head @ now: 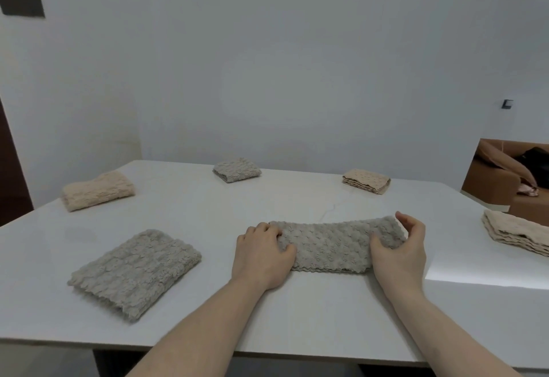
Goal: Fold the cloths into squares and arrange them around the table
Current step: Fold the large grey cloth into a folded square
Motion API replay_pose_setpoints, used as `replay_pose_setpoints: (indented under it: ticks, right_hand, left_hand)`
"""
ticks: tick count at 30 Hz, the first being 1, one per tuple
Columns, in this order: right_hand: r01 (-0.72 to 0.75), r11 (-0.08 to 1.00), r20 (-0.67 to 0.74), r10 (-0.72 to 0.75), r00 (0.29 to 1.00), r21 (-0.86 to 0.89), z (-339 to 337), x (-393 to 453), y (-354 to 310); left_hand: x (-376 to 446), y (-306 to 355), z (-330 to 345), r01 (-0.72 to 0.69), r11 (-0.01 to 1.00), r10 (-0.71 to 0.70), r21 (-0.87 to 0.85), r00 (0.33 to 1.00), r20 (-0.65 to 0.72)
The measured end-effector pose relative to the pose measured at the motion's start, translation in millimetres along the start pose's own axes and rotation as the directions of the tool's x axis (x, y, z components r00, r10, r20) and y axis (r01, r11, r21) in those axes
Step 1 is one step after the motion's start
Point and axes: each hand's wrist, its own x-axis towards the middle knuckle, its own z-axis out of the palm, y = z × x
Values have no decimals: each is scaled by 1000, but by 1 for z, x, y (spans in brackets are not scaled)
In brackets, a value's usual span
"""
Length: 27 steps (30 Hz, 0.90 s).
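I see left hand [265, 253] and right hand [398, 253] gripping the grey strip [332, 247] ends; next, I'd judge: fold halves together into a square

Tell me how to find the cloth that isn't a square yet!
Start at the near edge of the white table, where the left hand and right hand grip the ends of a grey cloth. It is a long strip; every other cloth is already folded small and untouched.
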Motion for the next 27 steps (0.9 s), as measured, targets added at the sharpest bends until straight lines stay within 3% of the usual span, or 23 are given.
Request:
replay_pose_setpoints:
  ticks: [7,11,16,21,23,27]
  right_hand:
    - [18,995,-152,-4,988,95,2,-1,-2]
    - [132,988,-135,-121,983,75,6,-7,-5]
    - [318,948,157,-317,935,21,23,-18,-11]
    - [475,879,563,-368,740,-49,32,-26,-9]
    - [503,861,625,-354,695,-73,34,-28,-8]
    - [538,839,636,-368,678,-88,34,-27,-4]
  left_hand:
    - [5,0,2,-36,999,36,-17,999,29]
    - [7,-1,0,-26,995,29,-100,999,32]
    - [9,-4,-1,-6,967,9,-253,1000,11]
    - [11,-5,-3,1,937,0,-349,1000,1]
    - [10,-3,-4,-14,934,14,-356,1000,-2]
    - [9,-1,-5,-13,932,4,-362,1000,-25]
